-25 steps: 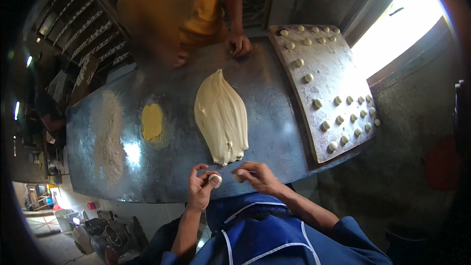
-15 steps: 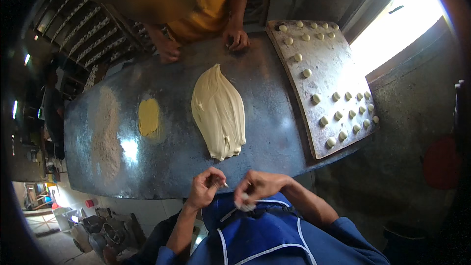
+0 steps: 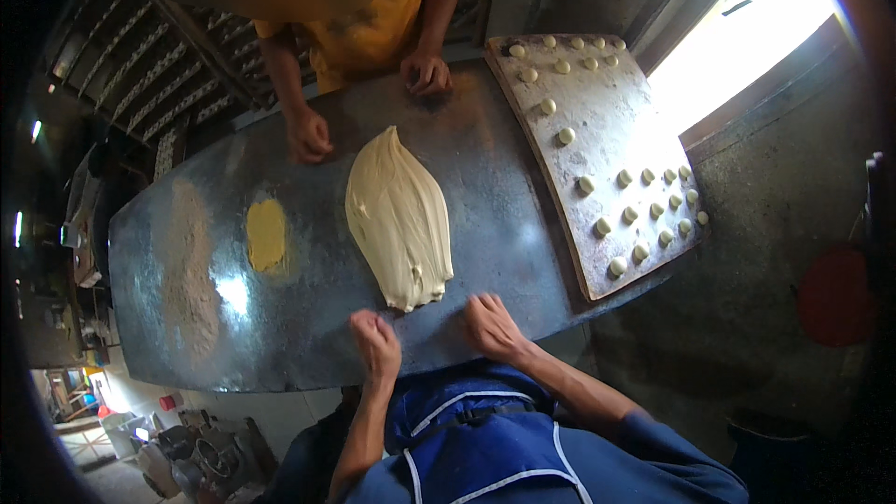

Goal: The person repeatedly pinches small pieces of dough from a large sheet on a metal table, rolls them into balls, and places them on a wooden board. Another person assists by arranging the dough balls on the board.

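Note:
A long, smooth slab of pale dough [image 3: 399,219] lies on the dark worktable, pointed at its far end and ragged at its near end. Beside that near end, to the left, my left hand [image 3: 376,345] is closed in a loose fist over the table's front edge. My right hand [image 3: 493,325] is on the other side, knuckles up and fingers curled under, close to the tabletop. Neither hand touches the slab. Whatever the curled fingers hold, if anything, is hidden.
A yellow patch [image 3: 266,235] and a strip of flour [image 3: 191,271] lie on the worktable [image 3: 317,317] to the left. At the right, a floured board [image 3: 607,145] carries several small dough balls. Across the table stands a person in an orange shirt [image 3: 369,37], hands at the far edge.
My hands have moved apart and forward, from in front of my apron to either side of the slab's near end. Small white bits at my fingers no longer show. The other person's left-side hand came nearer.

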The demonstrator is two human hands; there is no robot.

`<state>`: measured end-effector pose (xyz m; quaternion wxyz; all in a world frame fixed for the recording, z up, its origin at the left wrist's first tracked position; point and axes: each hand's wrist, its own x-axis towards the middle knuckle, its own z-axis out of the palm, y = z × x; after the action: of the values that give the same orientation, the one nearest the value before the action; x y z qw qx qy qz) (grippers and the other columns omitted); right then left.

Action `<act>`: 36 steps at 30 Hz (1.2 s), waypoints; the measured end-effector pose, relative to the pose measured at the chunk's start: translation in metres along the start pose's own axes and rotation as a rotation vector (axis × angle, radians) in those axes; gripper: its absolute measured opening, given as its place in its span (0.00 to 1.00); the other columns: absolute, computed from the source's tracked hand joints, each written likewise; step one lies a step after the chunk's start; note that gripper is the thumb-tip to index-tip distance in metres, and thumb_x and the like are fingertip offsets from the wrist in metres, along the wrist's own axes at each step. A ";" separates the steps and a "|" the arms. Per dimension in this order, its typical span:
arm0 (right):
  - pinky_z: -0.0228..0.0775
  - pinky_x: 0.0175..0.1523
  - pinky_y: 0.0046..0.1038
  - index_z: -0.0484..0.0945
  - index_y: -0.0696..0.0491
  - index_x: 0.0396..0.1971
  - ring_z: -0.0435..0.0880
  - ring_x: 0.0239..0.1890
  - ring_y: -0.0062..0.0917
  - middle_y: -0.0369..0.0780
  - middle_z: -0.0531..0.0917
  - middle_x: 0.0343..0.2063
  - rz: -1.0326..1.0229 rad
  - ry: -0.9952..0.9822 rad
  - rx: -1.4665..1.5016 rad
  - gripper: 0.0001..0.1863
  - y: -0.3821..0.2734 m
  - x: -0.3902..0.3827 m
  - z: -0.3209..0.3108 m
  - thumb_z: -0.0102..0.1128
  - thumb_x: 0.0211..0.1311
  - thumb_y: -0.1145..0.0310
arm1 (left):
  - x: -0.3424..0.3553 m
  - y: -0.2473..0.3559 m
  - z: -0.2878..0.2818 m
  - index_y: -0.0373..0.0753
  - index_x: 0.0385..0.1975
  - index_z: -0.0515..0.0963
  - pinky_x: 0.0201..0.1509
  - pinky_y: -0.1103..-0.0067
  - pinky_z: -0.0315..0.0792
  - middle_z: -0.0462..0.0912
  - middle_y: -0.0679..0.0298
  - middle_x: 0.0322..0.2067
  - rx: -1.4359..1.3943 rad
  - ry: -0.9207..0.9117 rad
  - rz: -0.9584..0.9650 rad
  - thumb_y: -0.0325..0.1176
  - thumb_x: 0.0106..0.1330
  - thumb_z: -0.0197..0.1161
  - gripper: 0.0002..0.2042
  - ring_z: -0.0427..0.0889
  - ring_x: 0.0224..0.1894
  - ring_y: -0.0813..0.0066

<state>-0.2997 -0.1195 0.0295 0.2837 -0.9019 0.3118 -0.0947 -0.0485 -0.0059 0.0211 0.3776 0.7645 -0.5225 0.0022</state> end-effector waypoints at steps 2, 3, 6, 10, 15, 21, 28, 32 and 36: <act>0.65 0.50 0.42 0.71 0.57 0.35 0.74 0.43 0.42 0.47 0.76 0.35 0.189 -0.275 0.001 0.16 0.030 -0.005 -0.041 0.59 0.66 0.58 | 0.003 -0.019 -0.014 0.34 0.37 0.62 0.44 0.61 0.68 0.67 0.52 0.34 -0.001 -0.034 0.039 0.23 0.69 0.61 0.11 0.70 0.36 0.53; 0.65 0.50 0.41 0.71 0.57 0.35 0.73 0.43 0.42 0.47 0.75 0.34 0.285 -0.418 0.001 0.15 0.042 -0.001 -0.059 0.59 0.65 0.59 | 0.022 -0.040 -0.021 0.34 0.38 0.62 0.44 0.62 0.68 0.66 0.52 0.34 0.014 -0.052 -0.028 0.22 0.69 0.60 0.11 0.70 0.35 0.53; 0.64 0.48 0.42 0.70 0.58 0.35 0.73 0.43 0.43 0.46 0.74 0.33 0.112 0.221 -0.235 0.15 0.036 0.039 -0.034 0.61 0.64 0.61 | 0.045 -0.007 0.009 0.33 0.39 0.62 0.44 0.62 0.68 0.66 0.53 0.34 -0.041 -0.010 -0.277 0.21 0.69 0.58 0.10 0.70 0.35 0.54; 0.62 0.42 0.45 0.71 0.57 0.36 0.71 0.38 0.45 0.50 0.71 0.32 -0.034 0.206 0.232 0.09 0.017 -0.017 -0.007 0.60 0.62 0.71 | -0.012 -0.007 0.006 0.33 0.38 0.63 0.46 0.64 0.68 0.66 0.53 0.34 -0.078 -0.021 0.023 0.20 0.68 0.57 0.09 0.71 0.38 0.55; 0.64 0.43 0.46 0.70 0.57 0.33 0.71 0.38 0.45 0.49 0.69 0.31 0.093 0.319 -0.157 0.11 0.060 0.013 -0.046 0.62 0.61 0.68 | 0.038 -0.041 -0.026 0.34 0.38 0.62 0.49 0.64 0.68 0.67 0.51 0.35 0.024 -0.083 -0.190 0.20 0.67 0.57 0.09 0.71 0.39 0.52; 0.64 0.44 0.46 0.69 0.58 0.36 0.74 0.40 0.44 0.48 0.72 0.31 -0.027 0.166 0.070 0.11 0.049 -0.032 -0.018 0.58 0.62 0.68 | -0.017 -0.036 -0.026 0.34 0.39 0.61 0.51 0.64 0.68 0.66 0.51 0.36 0.018 -0.016 0.031 0.19 0.68 0.57 0.10 0.71 0.41 0.52; 0.67 0.45 0.43 0.70 0.58 0.35 0.74 0.41 0.41 0.45 0.72 0.31 0.082 0.294 -0.109 0.10 0.031 -0.004 -0.014 0.59 0.62 0.68 | 0.002 -0.026 -0.033 0.32 0.41 0.68 0.51 0.61 0.70 0.72 0.50 0.40 0.057 -0.183 -0.143 0.23 0.64 0.64 0.11 0.75 0.45 0.47; 0.67 0.44 0.40 0.71 0.56 0.36 0.74 0.42 0.38 0.44 0.72 0.34 0.011 0.283 -0.029 0.09 0.063 -0.044 -0.033 0.61 0.62 0.69 | 0.034 -0.008 -0.089 0.33 0.38 0.78 0.52 0.63 0.73 0.74 0.52 0.42 0.134 -0.481 0.114 0.22 0.54 0.66 0.11 0.77 0.46 0.50; 0.68 0.45 0.35 0.73 0.57 0.39 0.73 0.43 0.36 0.43 0.71 0.36 -0.002 0.260 -0.120 0.11 0.049 -0.034 -0.067 0.62 0.60 0.69 | 0.083 0.022 -0.096 0.36 0.35 0.83 0.52 0.64 0.75 0.75 0.55 0.43 0.075 -0.759 0.175 0.21 0.50 0.67 0.11 0.78 0.47 0.54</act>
<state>-0.3744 -0.1609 0.0562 0.1863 -0.8976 0.3503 -0.1923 0.0092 -0.0198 0.1350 0.1275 0.6766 -0.6879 -0.2295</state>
